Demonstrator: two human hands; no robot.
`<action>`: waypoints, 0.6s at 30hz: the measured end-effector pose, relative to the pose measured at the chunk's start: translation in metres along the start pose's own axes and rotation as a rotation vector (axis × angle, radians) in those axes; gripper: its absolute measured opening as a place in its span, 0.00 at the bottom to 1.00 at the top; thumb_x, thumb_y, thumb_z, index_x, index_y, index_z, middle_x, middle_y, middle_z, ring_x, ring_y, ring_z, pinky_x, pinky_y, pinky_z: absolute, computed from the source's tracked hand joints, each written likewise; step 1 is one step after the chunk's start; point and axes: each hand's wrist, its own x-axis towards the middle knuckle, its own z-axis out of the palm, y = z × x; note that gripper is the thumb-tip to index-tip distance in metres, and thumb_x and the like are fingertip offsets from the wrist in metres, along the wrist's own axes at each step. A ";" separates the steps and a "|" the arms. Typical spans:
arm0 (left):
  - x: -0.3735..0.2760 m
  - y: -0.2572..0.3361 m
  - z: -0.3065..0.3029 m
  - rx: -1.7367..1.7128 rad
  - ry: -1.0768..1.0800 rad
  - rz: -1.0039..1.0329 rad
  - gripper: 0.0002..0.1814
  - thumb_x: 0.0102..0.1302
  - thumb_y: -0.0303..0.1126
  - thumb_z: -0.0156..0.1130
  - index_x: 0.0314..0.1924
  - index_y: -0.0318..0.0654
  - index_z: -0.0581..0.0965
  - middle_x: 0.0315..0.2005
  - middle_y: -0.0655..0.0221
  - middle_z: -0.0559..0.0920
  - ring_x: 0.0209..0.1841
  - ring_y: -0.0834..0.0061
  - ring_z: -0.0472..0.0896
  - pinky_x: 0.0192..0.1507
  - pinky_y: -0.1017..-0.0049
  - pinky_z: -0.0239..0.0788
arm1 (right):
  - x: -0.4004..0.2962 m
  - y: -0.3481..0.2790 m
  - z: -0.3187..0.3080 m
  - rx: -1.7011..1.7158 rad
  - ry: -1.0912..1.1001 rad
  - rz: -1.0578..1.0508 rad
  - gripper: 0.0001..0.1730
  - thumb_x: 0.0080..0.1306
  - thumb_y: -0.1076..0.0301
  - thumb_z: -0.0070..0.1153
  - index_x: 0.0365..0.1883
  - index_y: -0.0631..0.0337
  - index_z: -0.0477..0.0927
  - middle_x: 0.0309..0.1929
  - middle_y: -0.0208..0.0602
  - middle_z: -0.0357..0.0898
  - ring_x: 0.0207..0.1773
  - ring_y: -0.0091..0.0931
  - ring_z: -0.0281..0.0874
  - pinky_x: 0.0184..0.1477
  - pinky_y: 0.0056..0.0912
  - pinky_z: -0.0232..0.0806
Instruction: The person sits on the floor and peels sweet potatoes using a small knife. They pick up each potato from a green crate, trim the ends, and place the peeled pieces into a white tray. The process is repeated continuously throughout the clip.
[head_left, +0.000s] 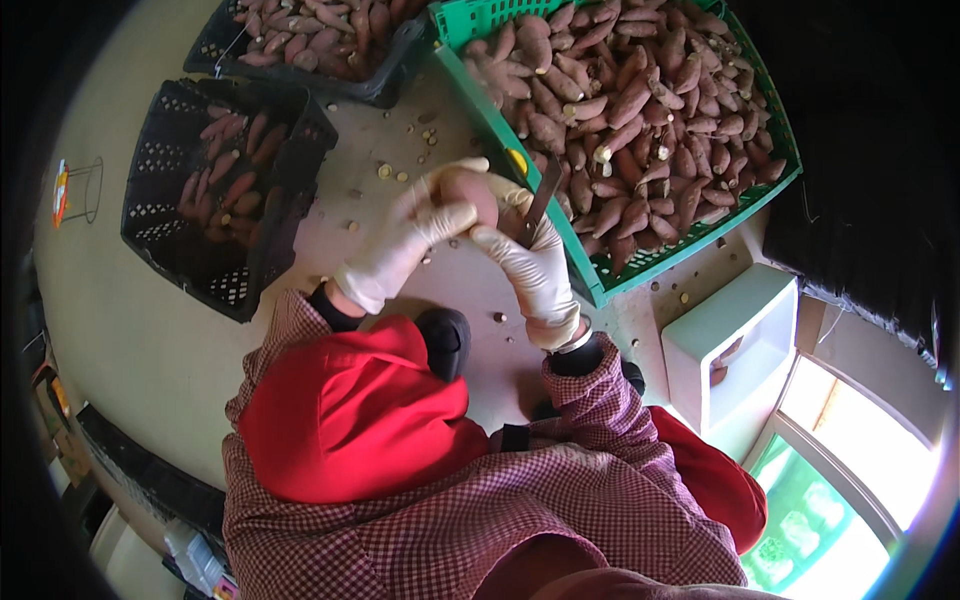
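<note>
Both my hands wear whitish rubber gloves and meet in front of me, above the floor. My left hand (409, 236) holds a reddish sweet potato (471, 196), its fingers wrapped round the far side. Against the near right side of that sweet potato is my right hand (529, 259), which grips a knife with a dark, broad blade (545, 196). The blade points up and away, beside the wall of a green plastic crate (501, 146) heaped with sweet potatoes (630, 105). My right fingers partly hide the knife's handle.
A black perforated crate (281, 262) with some sweet potatoes stands on the left, and a fuller black crate (390, 64) behind it. Cut root ends (385, 171) lie scattered on the floor. A white foam box (690, 337) with a few pieces inside stands at the right.
</note>
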 end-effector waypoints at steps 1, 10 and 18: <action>-0.001 -0.001 -0.006 -0.058 0.012 -0.033 0.37 0.65 0.49 0.61 0.67 0.38 0.60 0.55 0.68 0.71 0.47 0.83 0.73 0.39 0.79 0.70 | -0.002 -0.006 0.004 -0.020 -0.034 0.017 0.27 0.67 0.67 0.56 0.63 0.62 0.67 0.55 0.31 0.75 0.57 0.23 0.71 0.58 0.24 0.62; -0.005 -0.016 -0.019 -0.458 0.137 0.014 0.31 0.67 0.52 0.57 0.60 0.36 0.66 0.53 0.62 0.75 0.47 0.72 0.77 0.48 0.74 0.70 | -0.009 0.012 0.004 -0.919 0.208 -0.452 0.11 0.57 0.81 0.49 0.39 0.60 0.74 0.35 0.42 0.75 0.33 0.41 0.76 0.37 0.35 0.70; -0.014 -0.036 -0.027 -0.435 0.137 0.049 0.29 0.66 0.50 0.59 0.59 0.38 0.68 0.52 0.66 0.75 0.53 0.71 0.74 0.55 0.69 0.67 | -0.009 0.007 0.024 -1.336 0.147 -0.511 0.15 0.48 0.75 0.55 0.36 0.55 0.71 0.31 0.38 0.68 0.30 0.39 0.73 0.31 0.37 0.67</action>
